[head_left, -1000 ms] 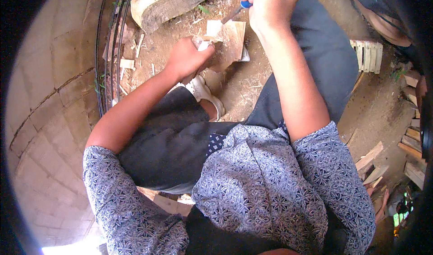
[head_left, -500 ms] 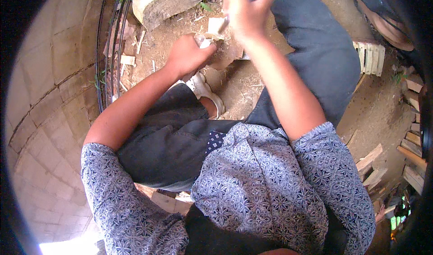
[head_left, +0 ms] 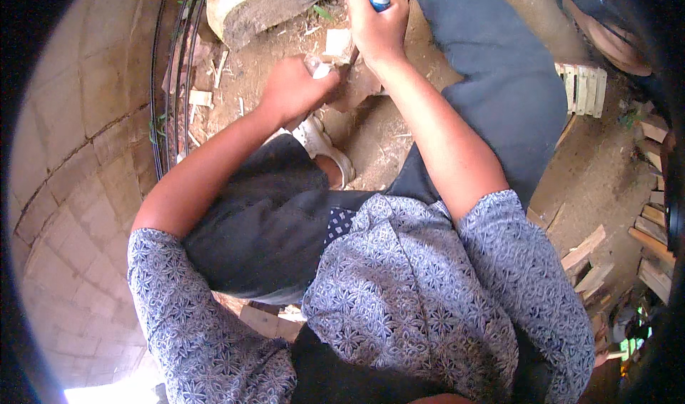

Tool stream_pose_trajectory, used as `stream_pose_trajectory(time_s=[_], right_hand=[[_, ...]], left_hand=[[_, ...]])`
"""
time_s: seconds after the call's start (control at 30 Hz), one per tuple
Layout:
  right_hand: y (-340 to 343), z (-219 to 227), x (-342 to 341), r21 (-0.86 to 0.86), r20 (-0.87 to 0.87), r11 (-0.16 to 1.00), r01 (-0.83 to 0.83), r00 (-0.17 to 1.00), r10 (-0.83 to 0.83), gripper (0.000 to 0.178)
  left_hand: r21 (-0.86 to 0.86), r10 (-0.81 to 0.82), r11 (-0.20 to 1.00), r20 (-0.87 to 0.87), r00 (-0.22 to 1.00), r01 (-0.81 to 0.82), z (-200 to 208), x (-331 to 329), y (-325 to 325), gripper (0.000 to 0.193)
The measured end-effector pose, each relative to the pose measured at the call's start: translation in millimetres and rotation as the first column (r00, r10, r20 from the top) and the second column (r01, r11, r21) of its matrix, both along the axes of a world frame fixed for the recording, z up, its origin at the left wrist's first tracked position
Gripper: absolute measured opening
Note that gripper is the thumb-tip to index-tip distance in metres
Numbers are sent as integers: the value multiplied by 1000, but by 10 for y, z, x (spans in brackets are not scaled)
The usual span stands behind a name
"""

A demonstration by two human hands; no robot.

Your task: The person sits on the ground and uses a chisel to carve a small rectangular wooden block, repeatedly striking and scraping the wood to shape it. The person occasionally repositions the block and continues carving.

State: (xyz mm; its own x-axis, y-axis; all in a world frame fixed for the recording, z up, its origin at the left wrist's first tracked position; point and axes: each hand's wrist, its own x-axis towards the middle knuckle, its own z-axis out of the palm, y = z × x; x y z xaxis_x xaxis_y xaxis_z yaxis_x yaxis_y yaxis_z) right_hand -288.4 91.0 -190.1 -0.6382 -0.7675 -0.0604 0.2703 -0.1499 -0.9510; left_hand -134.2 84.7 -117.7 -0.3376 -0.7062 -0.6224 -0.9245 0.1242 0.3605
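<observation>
My right hand (head_left: 379,29) is closed in a fist around the handle of a blue-handled tool (head_left: 379,1), whose rounded blue end pokes out above the fist. A dark, narrow part of it seems to run down below the hand; its kind is not clear. To its left, my left hand (head_left: 296,86) is closed on a small whitish piece (head_left: 322,70), mostly hidden by the fingers. Between and just beyond the hands lies a pale cut wood piece (head_left: 338,42). Under them is a brown block (head_left: 357,93), low over the ground.
A large curved stone-like slab (head_left: 278,4) lies at the far side. Wood chips (head_left: 201,98) litter the dirt. Black cables (head_left: 160,83) run along the block wall (head_left: 78,154) at left. At right are bundled wood pieces (head_left: 581,90), stacked offcuts (head_left: 653,229) and part of another person (head_left: 606,40).
My right hand has come down slightly and left, and is no longer blurred; the blue handle end now shows clearly. My left hand stays nearly in place, still gripping the whitish piece.
</observation>
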Motion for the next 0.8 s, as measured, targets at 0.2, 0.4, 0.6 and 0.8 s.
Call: stream_pose_trajectory(time_s=[0.2,0.4,0.6,0.8], right_hand=[[10,807,-190,-125,293,992,-13,955,49,30],[-4,-178,-13,-67,101,997,-49,993,55,22],[-39,551,-202,-92,275,995,45,961,-18,28],[-15,-92,-17,-23,-215,996,87,972,-89,22]], left_hand=[[-32,6,999,37,999,-5,-9,27,-33,51],[-16,-4,1000,-19,1000,3,-28,-15,-22,52],[-90,10,996,4,1000,-9,-45,62,9,56],[-51,-26,998,2,1000,27,-125,13,-13,56]])
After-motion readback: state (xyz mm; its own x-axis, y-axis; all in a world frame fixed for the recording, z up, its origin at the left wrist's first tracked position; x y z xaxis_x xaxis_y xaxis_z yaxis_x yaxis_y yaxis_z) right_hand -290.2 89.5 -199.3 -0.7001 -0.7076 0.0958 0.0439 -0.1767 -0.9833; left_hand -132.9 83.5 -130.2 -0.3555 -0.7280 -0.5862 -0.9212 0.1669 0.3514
